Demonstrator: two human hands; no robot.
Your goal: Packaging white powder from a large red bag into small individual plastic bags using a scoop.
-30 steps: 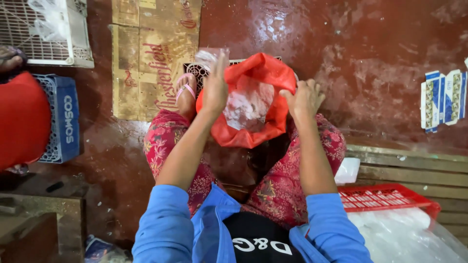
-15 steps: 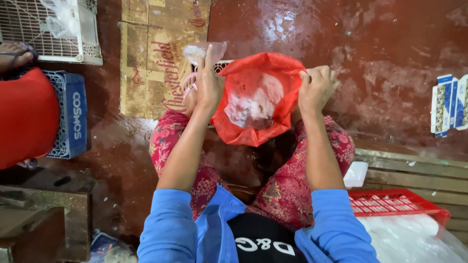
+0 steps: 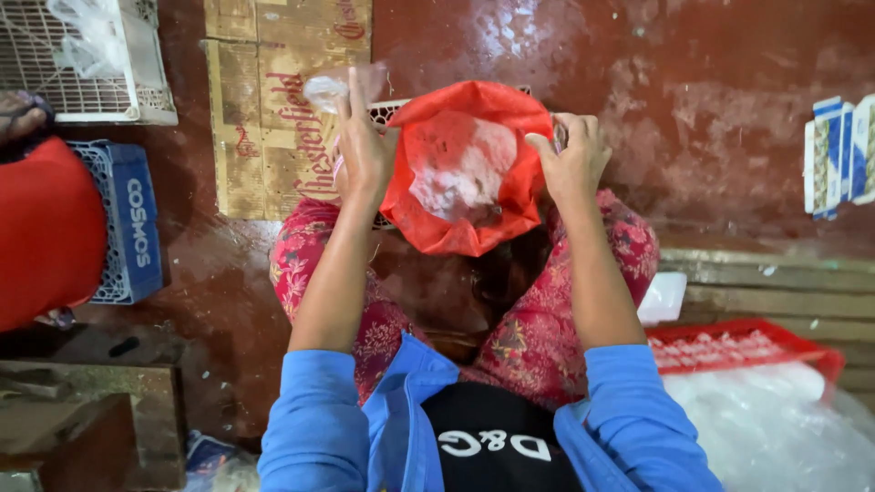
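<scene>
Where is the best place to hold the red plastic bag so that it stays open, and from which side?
Probably at the rim of the red plastic bag, from its two opposite sides. The left hand and right hand pinch the rim there now, and the mouth is spread wide with whitish contents showing. The film looks thin and limp, so gripping lower would likely let it close.

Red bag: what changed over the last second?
The red bag was lifted slightly away from the lap, its mouth pulled wider, showing more of the pale contents. Both hands, left and right, keep gripping its rim. The cardboard and blue crate stay put.
</scene>
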